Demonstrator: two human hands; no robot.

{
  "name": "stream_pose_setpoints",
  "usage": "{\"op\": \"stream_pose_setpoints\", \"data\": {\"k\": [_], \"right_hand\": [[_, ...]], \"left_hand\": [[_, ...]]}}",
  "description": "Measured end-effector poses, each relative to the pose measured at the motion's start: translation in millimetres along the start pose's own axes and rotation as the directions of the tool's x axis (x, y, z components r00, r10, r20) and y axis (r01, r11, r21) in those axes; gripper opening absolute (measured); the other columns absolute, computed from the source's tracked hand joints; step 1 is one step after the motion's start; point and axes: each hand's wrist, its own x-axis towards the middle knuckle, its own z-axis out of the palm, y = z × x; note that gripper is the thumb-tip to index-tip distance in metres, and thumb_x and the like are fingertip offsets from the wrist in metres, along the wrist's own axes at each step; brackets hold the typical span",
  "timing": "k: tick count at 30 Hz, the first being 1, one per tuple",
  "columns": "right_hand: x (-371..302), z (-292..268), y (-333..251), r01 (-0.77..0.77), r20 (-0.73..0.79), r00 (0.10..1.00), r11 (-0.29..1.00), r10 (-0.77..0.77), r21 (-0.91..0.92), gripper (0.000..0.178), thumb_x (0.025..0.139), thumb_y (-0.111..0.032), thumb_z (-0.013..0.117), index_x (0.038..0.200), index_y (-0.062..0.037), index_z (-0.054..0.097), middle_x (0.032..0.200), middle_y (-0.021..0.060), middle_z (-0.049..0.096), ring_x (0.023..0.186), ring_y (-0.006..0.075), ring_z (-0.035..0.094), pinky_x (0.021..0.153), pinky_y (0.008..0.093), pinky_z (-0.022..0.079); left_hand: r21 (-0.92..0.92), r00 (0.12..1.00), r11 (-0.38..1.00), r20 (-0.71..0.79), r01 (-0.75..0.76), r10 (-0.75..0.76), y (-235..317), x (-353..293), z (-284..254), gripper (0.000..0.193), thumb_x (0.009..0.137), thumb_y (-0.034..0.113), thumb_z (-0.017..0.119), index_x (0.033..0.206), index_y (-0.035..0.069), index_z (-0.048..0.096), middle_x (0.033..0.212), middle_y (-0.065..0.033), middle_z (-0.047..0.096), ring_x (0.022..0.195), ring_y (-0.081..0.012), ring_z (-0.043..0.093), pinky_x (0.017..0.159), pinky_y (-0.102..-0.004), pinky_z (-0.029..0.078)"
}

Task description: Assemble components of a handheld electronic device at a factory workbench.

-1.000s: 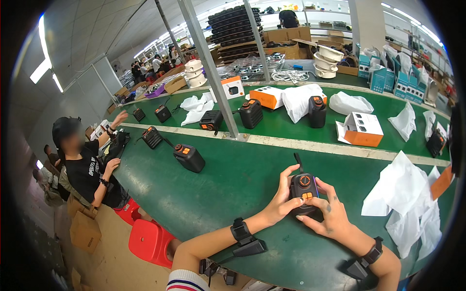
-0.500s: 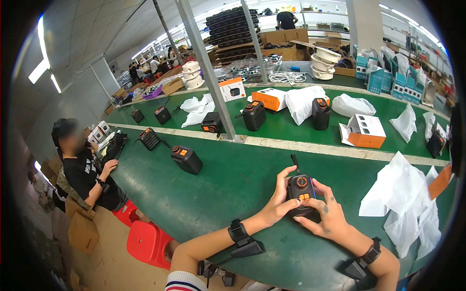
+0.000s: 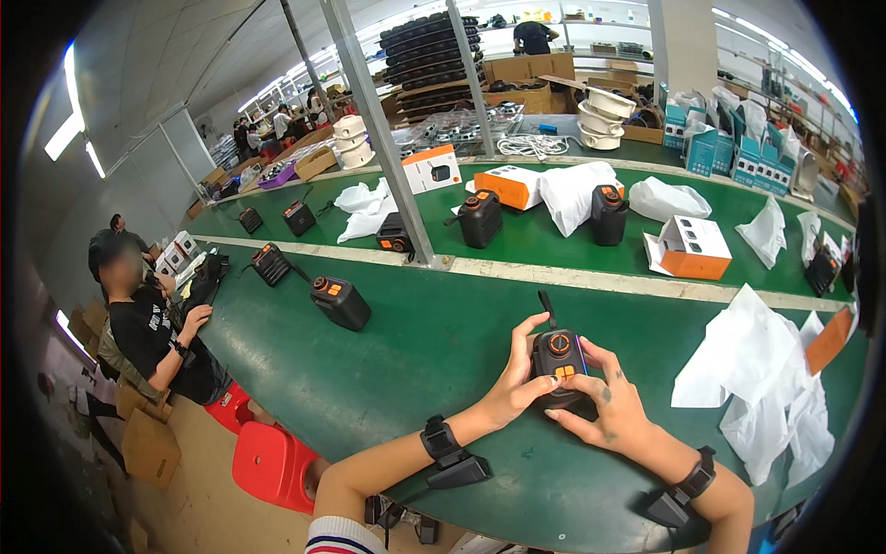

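A small black portable speaker (image 3: pixel 557 362), with an orange-ringed knob and orange buttons on top, is between my two hands over the green table. A purple-blue light glows along its right edge, and a black strap loop sticks up from its far end. My left hand (image 3: pixel 517 377) wraps its left side, the thumb on the orange buttons. My right hand (image 3: pixel 609 397) grips the right side, its thumb also by the buttons and its fingers bent around. The palms hide part of the speaker's sides. A black strap with a dark module is on each wrist.
Similar speakers (image 3: pixel 340 303) stand to the left and along the far green belt (image 3: pixel 544 242). White wrapping sheets (image 3: pixel 738 355) lie at right. An open orange-and-white box (image 3: pixel 690 247) sits beyond. A metal post (image 3: pixel 378 129) rises at the table's divider. A person (image 3: pixel 138 319) sits at left near red stools (image 3: pixel 272 466).
The whole view has shifted slightly, so the scene sits a little further left. Both hands keep the same hold on the speaker.
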Motion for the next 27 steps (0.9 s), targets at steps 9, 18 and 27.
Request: {"op": "stream_pose_setpoints", "data": {"k": [9, 18, 27], "right_hand": [[-0.1, -1.4, 0.4, -0.005, 0.001, 1.000, 1.000, 0.005, 0.004, 0.055, 0.071, -0.031, 0.080, 0.117, -0.0193, 0.053, 0.131, 0.0248, 0.039, 0.106, 0.0392, 0.057, 0.075, 0.0423, 0.056], [-0.1, -2.2, -0.5, -0.007, 0.000, 1.000, 1.000, 0.007, 0.010, 0.056, 0.071, -0.031, 0.080, 0.117, -0.0191, 0.052, 0.131, 0.0253, 0.039, 0.106, 0.0404, 0.057, 0.074, 0.0428, 0.056], [0.1, -4.6, 0.2, -0.009, 0.005, 1.000, 1.000, 0.008, 0.016, 0.057, 0.070, -0.030, 0.080, 0.118, -0.0198, 0.052, 0.132, 0.0252, 0.038, 0.107, 0.0398, 0.057, 0.075, 0.0429, 0.055]], "left_hand": [[0.001, 0.999, 1.000, -0.021, 0.030, -0.030, 0.6, 0.8, 2.0, 0.085, 0.075, 0.018, 0.058, 0.145, 0.013, 0.009, 0.128, -0.0140, 0.038, 0.121, -0.0223, 0.039, 0.106, -0.0364, 0.028], [-0.001, 1.000, 1.000, -0.019, 0.021, -0.021, 0.4, 1.1, 2.8, 0.086, 0.075, 0.018, 0.059, 0.145, 0.014, 0.009, 0.128, -0.0137, 0.038, 0.121, -0.0222, 0.040, 0.106, -0.0362, 0.028], [-0.009, 1.000, 1.000, -0.009, 0.009, -0.009, 1.1, 1.6, 4.0, 0.084, 0.078, 0.018, 0.058, 0.144, 0.012, 0.006, 0.126, -0.0152, 0.036, 0.121, -0.0238, 0.039, 0.106, -0.0387, 0.029]]}}
